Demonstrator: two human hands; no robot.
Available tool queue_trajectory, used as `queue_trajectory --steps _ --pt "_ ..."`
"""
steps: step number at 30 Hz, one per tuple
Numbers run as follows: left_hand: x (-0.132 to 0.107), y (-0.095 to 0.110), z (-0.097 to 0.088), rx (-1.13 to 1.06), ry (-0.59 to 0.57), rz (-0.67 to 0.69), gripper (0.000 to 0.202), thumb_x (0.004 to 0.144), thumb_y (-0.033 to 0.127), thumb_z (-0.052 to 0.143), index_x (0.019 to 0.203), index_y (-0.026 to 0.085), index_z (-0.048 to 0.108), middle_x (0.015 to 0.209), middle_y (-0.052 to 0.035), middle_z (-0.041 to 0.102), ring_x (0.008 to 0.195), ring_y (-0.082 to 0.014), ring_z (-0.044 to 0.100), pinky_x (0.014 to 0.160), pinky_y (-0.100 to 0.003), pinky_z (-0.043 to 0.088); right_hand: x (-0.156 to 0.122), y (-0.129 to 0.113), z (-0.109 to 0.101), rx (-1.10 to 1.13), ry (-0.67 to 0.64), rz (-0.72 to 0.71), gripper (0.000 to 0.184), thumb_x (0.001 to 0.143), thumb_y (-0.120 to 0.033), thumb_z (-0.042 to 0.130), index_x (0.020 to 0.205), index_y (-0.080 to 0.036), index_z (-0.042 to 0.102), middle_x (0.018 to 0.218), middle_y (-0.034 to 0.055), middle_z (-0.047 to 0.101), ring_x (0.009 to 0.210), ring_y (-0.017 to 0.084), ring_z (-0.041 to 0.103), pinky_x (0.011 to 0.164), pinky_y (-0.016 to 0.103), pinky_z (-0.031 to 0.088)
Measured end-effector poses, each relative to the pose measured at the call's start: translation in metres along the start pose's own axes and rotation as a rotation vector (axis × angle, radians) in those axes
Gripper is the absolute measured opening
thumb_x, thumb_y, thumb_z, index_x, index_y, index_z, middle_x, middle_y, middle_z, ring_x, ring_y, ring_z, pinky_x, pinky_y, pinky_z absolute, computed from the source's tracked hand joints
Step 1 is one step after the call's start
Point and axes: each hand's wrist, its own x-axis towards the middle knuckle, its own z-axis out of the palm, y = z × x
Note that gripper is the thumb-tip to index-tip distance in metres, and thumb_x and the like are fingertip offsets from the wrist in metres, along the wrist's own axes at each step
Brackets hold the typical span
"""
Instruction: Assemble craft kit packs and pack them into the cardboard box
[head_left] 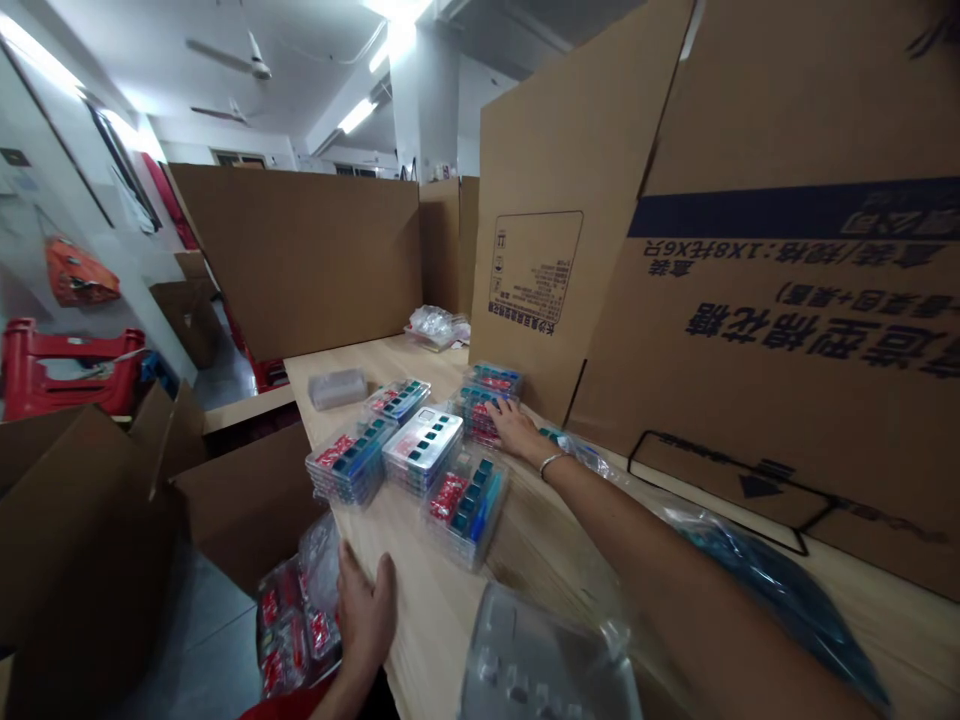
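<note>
My right hand (512,428) reaches far across the wooden table (442,600) and rests with fingers spread on a stack of clear plastic packs (480,395) holding teal and red items. A bracelet circles that wrist. My left hand (365,612) lies at the table's near edge, fingers flat and slightly apart, beside a bag of red packs (289,625) below the edge. More pack stacks (420,450) stand between the hands.
Tall cardboard boxes (750,300) wall the table's right side. Open cartons (82,520) stand on the floor at left. An empty clear tray (540,665) lies near me, a blue plastic bag (780,590) at right, and a small clear container (337,388) farther off.
</note>
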Motion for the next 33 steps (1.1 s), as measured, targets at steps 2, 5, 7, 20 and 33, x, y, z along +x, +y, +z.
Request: queue_trajectory --steps 2,5,7,20,33 --pt "0.001 -0.002 0.001 0.009 0.005 -0.010 0.077 0.084 0.043 0.046 0.144 0.005 0.016 0.144 -0.0241 0.032 0.136 -0.0322 0.030 0.112 -0.048 0.025 0.008 0.003 0.002 0.000 0.014 -0.004 0.078 0.071 -0.025 0.074 0.138 -0.016 0.034 0.136 0.0189 0.039 0.125 0.031 0.036 0.100 0.041 0.037" --pt "0.001 -0.002 0.001 0.022 0.012 -0.013 0.077 0.085 0.045 0.044 0.144 0.003 0.017 0.145 -0.0252 0.031 0.137 -0.0329 0.028 0.112 -0.049 0.025 0.016 0.004 0.005 0.000 0.033 -0.003 0.078 0.070 -0.025 0.074 0.137 -0.018 0.034 0.133 0.0173 0.042 0.123 0.029 0.040 0.099 0.042 0.038" --pt "0.001 0.000 0.001 0.034 0.008 -0.021 0.078 0.085 0.046 0.042 0.144 0.002 0.016 0.145 -0.0256 0.030 0.137 -0.0326 0.027 0.113 -0.048 0.025 0.018 0.003 0.007 0.003 0.047 -0.001 0.077 0.071 -0.025 0.073 0.137 -0.017 0.035 0.133 0.0182 0.042 0.124 0.030 0.039 0.099 0.042 0.038" --pt "0.004 0.000 0.002 0.025 0.006 -0.010 0.079 0.083 0.049 0.042 0.142 0.001 0.020 0.145 -0.0250 0.032 0.137 -0.0322 0.029 0.113 -0.045 0.024 0.025 0.021 -0.001 0.082 0.014 -0.037 0.053 0.084 -0.029 0.061 0.134 -0.022 0.045 0.135 0.0116 0.048 0.119 0.027 0.047 0.098 0.038 0.040" --pt "0.002 0.010 -0.001 0.012 0.013 -0.033 0.081 0.081 0.048 0.043 0.142 0.000 0.020 0.144 -0.0256 0.032 0.135 -0.0342 0.032 0.113 -0.046 0.025 0.019 0.020 0.000 0.065 0.045 -0.051 0.066 0.074 -0.021 0.070 0.135 -0.017 0.044 0.137 0.0132 0.045 0.121 0.026 0.045 0.099 0.035 0.038"
